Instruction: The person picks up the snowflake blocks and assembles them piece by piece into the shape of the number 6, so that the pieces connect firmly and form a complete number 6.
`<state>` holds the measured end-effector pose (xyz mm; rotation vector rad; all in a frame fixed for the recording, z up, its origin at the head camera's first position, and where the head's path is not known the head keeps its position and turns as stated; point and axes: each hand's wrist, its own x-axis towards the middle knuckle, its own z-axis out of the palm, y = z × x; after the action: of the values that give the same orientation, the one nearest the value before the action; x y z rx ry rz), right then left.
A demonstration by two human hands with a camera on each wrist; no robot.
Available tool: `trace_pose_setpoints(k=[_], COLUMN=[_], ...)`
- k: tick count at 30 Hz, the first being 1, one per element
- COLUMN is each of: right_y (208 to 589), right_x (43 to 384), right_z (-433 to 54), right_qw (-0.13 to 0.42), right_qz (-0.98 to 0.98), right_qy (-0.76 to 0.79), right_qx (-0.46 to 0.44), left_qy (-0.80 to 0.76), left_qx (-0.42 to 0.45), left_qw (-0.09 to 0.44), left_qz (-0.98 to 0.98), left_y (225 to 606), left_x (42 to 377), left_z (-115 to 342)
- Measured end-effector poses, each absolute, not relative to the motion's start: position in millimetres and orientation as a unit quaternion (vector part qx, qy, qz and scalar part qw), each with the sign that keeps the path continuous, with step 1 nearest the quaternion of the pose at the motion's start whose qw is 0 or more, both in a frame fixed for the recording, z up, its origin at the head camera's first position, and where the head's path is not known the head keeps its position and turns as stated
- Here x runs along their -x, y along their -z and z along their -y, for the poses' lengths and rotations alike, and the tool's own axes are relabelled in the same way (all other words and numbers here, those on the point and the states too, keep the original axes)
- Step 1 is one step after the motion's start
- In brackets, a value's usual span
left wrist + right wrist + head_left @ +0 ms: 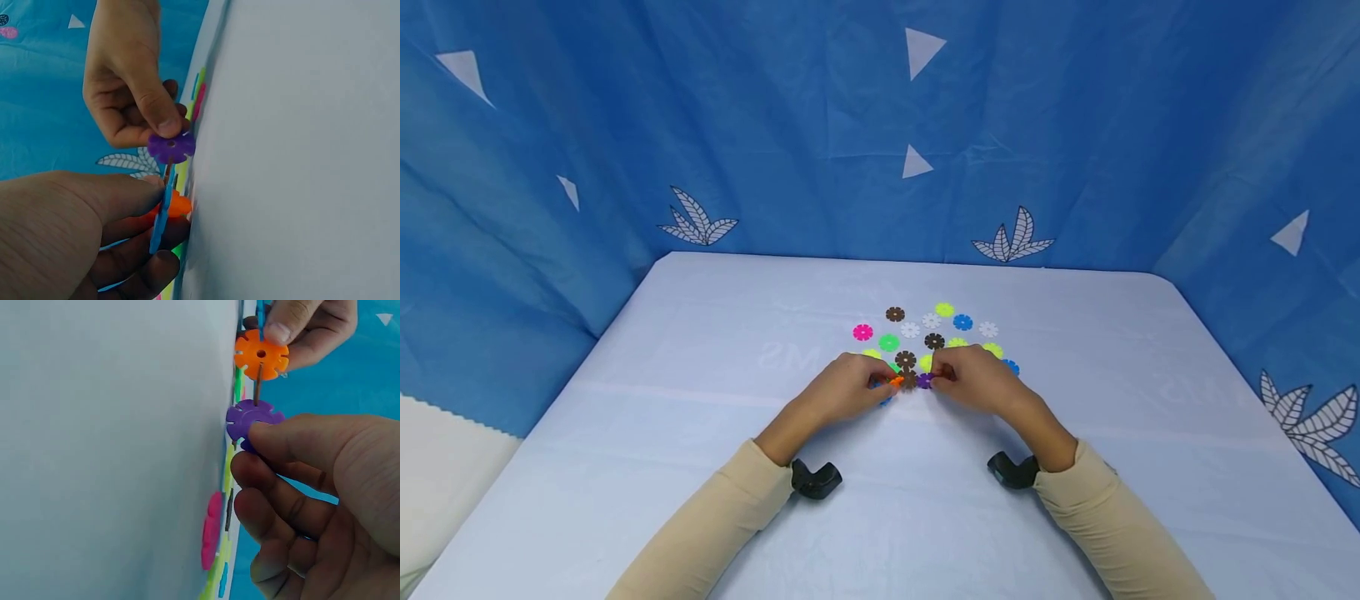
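Both hands meet over the white table. My left hand (850,390) grips a small joined cluster of notched plastic discs: an orange disc (275,364) and a blue disc (160,219) set crosswise to it. A brown disc (257,390), seen edge-on in the right wrist view, sticks out of the orange one toward my right hand (976,379). Between thumb and fingers, the right hand pinches a purple disc (182,150). Its edge touches the brown disc's edge; how deep the slots interlock cannot be made out.
Loose discs lie scattered just beyond the hands, among them a pink disc (862,332), a green disc (889,342), a blue one and several brown, white and yellow ones. A blue patterned curtain (820,125) hangs behind the table (625,433).
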<state>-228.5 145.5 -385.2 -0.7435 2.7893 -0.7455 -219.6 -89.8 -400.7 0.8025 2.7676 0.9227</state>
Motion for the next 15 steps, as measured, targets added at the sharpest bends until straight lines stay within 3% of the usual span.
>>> trace_pose_setpoints(k=[15], right_y=[385.0], right_x=[226.8], right_z=[-142.2], right_qw=[0.078], right_qz=[-0.931], right_qy=[0.248], right_qx=[0.255], left_qy=[-0.341], left_qx=[-0.253], left_qw=[0.081], left_qz=[-0.902], left_y=[398.8], left_x=[219.0], left_z=[91.2])
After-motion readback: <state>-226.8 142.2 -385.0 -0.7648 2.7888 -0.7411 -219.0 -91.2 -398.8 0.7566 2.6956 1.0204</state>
